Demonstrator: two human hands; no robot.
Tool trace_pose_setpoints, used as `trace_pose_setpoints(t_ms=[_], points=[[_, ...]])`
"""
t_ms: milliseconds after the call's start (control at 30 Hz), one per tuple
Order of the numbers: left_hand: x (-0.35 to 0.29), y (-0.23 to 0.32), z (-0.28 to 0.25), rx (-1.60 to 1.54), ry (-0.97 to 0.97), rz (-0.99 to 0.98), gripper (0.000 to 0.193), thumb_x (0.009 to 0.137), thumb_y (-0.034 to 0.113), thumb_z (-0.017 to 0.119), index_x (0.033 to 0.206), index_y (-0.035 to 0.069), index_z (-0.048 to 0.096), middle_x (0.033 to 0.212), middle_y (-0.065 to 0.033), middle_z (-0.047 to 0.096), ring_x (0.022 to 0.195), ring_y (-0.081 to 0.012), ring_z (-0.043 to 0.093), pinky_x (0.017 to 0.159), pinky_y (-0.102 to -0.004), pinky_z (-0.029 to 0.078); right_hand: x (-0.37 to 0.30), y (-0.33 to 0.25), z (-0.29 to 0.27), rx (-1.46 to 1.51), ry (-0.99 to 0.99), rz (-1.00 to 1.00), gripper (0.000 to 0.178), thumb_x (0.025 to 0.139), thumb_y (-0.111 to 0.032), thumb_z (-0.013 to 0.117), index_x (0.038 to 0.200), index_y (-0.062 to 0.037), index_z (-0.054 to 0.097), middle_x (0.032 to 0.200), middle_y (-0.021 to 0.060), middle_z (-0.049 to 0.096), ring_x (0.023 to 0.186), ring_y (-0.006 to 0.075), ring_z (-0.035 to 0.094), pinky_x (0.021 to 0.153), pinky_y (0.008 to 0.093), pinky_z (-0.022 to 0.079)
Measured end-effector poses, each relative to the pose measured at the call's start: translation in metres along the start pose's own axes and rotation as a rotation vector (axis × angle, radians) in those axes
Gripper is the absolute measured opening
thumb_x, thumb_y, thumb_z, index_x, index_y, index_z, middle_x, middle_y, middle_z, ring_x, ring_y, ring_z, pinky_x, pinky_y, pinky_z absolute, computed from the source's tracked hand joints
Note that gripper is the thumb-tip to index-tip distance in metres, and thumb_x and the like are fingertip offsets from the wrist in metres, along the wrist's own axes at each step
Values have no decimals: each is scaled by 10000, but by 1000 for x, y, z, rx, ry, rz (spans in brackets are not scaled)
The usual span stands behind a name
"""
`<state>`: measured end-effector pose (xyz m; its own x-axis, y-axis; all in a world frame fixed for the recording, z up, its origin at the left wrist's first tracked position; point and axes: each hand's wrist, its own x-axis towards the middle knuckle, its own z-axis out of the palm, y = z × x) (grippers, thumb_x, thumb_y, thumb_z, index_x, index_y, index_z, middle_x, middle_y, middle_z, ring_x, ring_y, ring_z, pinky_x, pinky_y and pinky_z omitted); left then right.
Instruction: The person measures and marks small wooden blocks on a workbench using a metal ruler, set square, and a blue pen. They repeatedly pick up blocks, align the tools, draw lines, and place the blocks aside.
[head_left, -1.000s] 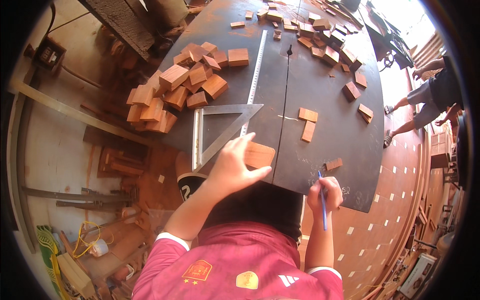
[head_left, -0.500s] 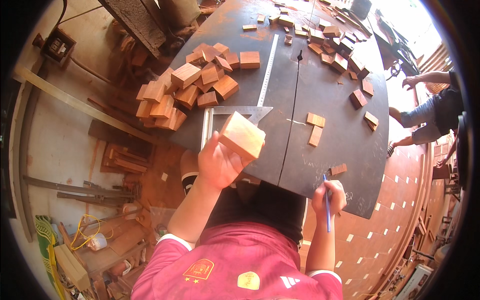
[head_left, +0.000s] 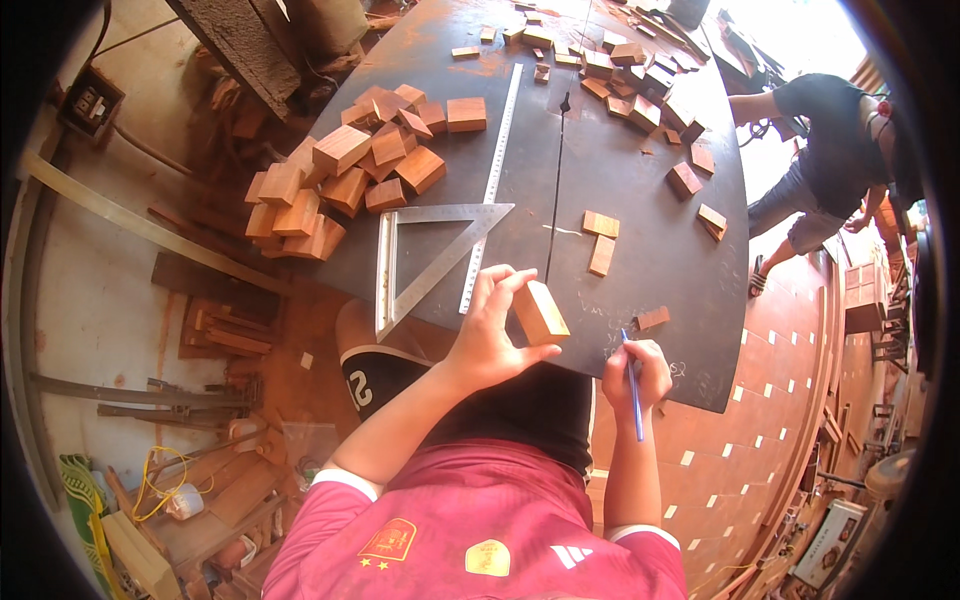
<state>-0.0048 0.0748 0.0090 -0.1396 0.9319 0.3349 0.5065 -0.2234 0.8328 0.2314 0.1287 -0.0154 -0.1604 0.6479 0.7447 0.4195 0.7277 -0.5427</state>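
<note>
Near the front edge of the dark table, my left hand grips a wooden block between its fingers and thumb. The block stands tilted, with a long face and an end face showing. My right hand is closed on a blue pen, its tip pointing up toward the table. A small reddish wood piece lies just beyond that hand. To the left of my left hand rest a metal triangle square and a long steel ruler, partly overlapped by the square.
A heap of wooden blocks covers the table's far left. Many smaller offcuts lie scattered at the far right. Two light wood pieces sit mid-table. A person stands beyond the right edge. A slot runs down the tabletop.
My left hand has moved right and turned the block, lowering it toward the table edge. The triangle square is now uncovered. The right hand still holds the pen. The other person has moved further into view.
</note>
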Motion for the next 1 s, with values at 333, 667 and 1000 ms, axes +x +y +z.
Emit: trace_pose_setpoints(t_ms=[333,667,1000], points=[[-21,21,-38,461,-109,-168,1025,637,468,953,1460,66,492,1393,-140,537,1335,-345,466,1120,-498,340,2,0,2,-11,23,-63,159,760,79,636,903,10,618,688,101,603,563,227,594,539,313,502],[-3,-15,-62,595,93,-402,263,888,263,754,858,6,707,808,-165,710,745,-317,701,692,-418,554,1,0,2,-11,4,-49,163,771,81,638,911,0,620,686,96,603,562,220,591,533,307,496],[26,-4,-56,631,-124,-606,289,865,324,756,808,40,748,809,-187,740,796,-364,732,737,-430,578,-1,1,3,-3,27,-28,165,761,92,647,894,-1,622,690,97,606,566,218,592,534,302,495]])
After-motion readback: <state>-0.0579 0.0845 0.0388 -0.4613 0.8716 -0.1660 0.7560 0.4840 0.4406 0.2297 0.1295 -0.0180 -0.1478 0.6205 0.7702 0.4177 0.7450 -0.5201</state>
